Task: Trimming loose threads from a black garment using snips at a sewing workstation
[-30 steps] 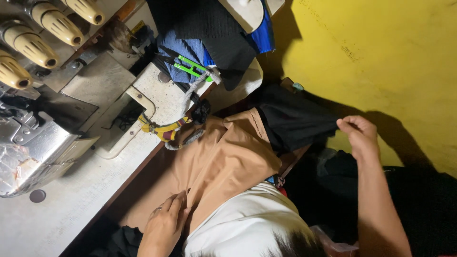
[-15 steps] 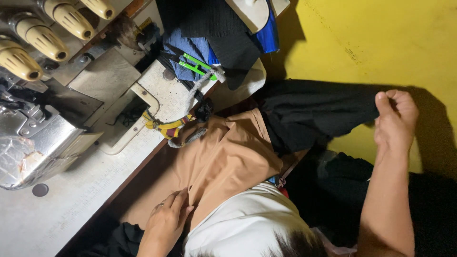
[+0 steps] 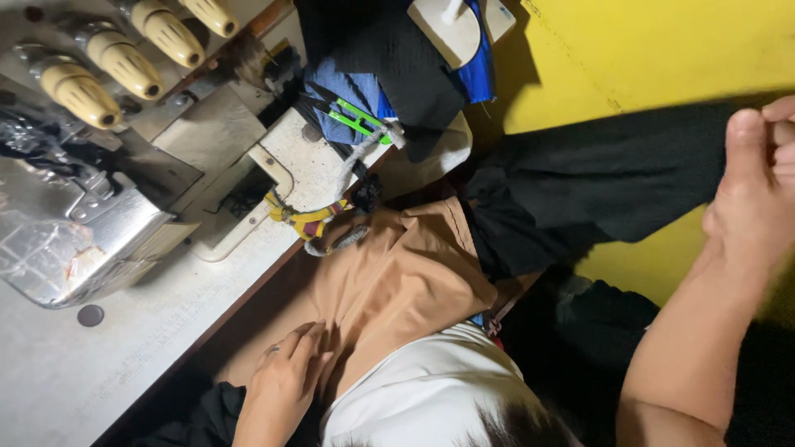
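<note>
The right hand [image 3: 758, 186] is further out and higher than half a second ago, fingers pinched on the black fabric [image 3: 596, 186], which is now stretched across the yellow surface [image 3: 662, 50]. The left hand [image 3: 286, 372] hasn't budged, fingers lying flat on the tan fabric [image 3: 397, 281] beside the tabletop [image 3: 99, 364].

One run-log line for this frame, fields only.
left hand: flat on tan fabric | right hand: gripping black fabric, pulled taut | nearby: sewing machine, green snips

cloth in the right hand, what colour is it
Black, seen in the head view: the cloth stretches out from the right hand.
</note>
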